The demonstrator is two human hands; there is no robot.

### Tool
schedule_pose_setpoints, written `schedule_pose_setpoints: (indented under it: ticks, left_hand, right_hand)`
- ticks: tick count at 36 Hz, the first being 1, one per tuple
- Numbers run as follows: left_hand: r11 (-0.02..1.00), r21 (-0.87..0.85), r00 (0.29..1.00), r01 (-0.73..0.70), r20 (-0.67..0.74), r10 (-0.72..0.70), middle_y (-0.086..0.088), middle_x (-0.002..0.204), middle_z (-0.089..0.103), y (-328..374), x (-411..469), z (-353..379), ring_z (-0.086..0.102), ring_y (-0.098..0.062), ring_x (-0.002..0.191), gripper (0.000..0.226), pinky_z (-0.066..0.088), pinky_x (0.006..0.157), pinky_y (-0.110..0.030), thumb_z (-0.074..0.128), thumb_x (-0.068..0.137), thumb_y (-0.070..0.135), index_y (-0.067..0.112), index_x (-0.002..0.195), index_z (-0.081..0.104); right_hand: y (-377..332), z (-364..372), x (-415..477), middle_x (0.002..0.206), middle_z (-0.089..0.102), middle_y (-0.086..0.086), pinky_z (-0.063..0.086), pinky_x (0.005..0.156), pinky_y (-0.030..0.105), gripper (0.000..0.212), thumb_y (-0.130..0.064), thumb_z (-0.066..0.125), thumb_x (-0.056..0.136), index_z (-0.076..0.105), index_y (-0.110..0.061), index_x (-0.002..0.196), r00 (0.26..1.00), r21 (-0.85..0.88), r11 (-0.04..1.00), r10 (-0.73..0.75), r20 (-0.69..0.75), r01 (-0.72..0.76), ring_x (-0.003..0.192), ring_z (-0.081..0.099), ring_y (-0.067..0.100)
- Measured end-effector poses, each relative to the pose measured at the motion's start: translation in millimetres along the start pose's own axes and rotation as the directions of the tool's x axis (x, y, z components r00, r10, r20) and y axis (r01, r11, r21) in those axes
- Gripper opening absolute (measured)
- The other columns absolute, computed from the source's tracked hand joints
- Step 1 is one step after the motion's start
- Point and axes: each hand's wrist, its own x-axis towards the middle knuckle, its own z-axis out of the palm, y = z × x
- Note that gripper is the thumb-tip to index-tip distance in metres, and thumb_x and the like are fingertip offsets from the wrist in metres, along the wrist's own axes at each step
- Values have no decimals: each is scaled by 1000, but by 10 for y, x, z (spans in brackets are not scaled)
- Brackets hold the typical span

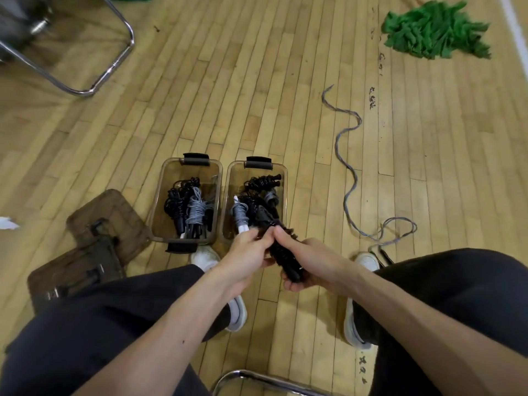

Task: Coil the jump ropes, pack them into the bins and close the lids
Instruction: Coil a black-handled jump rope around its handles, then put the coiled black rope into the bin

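Probably to keep its coil tight, the left hand (245,252) and right hand (311,264) both grip the black jump rope (287,261), the open bin (237,174) just beyond them

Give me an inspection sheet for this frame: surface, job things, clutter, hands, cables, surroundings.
surface: wooden plank floor, dark scuff marks at right.
job's things: left bin and right bin lidless, each holding coiled black and grey ropes; black jump rope bundled, in hands; grey jump rope uncoiled on floor.
clutter: green fabric pile; brown bags; white scrap.
grippers: left hand and right hand both grip the black jump rope.
cables: nothing seen.
surroundings: chrome chair frame top left; second chrome frame at bottom edge.
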Motion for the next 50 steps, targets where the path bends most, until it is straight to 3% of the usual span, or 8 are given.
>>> schedule_pose_setpoints:
  ticks: [7,14,18,28,36,41,45,50]
  left_hand:
    - [985,69,975,156,-168,-142,-13,115,69,-86,420,-273,66,-25,105,25,58,84,-33,51,104,20,8,121,64]
    - [934,305,980,184,-128,-152,-10,117,67,67,1489,-580,67,-31,101,46,53,82,-38,51,103,37,7,139,53]
    - [906,370,976,208,-136,-168,-13,110,66,52,2025,-685,58,-26,91,37,47,74,-36,47,105,32,8,133,56]
    - [848,454,960,273,-185,-210,-6,116,63,-175,2828,-727,57,-21,92,47,47,70,-35,48,104,38,13,144,49]
    - [741,640,954,201,-300,0,-7,126,62,-171,2848,-686,63,-27,107,53,56,88,-39,71,91,41,14,133,57]
    - [511,848,922,139,-299,246,-9,137,44,-8,2597,-426,50,-30,123,50,43,85,-38,67,94,34,18,137,48]
    - [461,868,868,-186,-75,490,-1,116,56,146,2326,177,56,-18,105,25,43,78,-29,59,99,23,19,123,57]
    - [450,812,927,-372,301,222,0,104,66,-34,2001,1370,62,-21,93,16,54,80,-38,56,99,26,23,115,60]
  right_hand:
    - [102,204,688,87,71,3,51,58,25,86,-86,48,79,69,-8,110,989,-213,977,0,-149,-32,77,66,17]
    - [-13,31,1428,97,59,-6,48,57,11,41,-39,60,100,44,-20,133,930,-200,960,-248,-271,197,75,64,1]
    - [9,-101,1887,98,54,-10,56,89,33,52,-24,60,101,42,-18,149,938,-269,946,-248,-243,180,92,61,11]
    - [-135,-231,2630,126,59,9,52,99,40,37,-25,55,101,55,-12,136,962,-502,865,-148,-229,14,110,61,27]
    - [-210,-241,2635,132,48,12,49,102,44,37,-20,52,100,51,-9,136,983,-645,762,-76,-165,-50,115,56,30]
    - [-411,-613,2335,109,65,6,52,67,21,34,-21,54,102,52,-12,135,996,-656,754,-83,-27,45,86,64,18]
    - [-593,-1269,1855,102,67,4,54,60,17,31,-23,54,103,57,-13,132,998,-718,696,-31,-52,-16,76,69,11]
    - [-239,-2137,1146,100,71,9,62,79,33,23,-16,53,100,62,-17,121,985,-736,661,36,-169,-150,84,74,23]
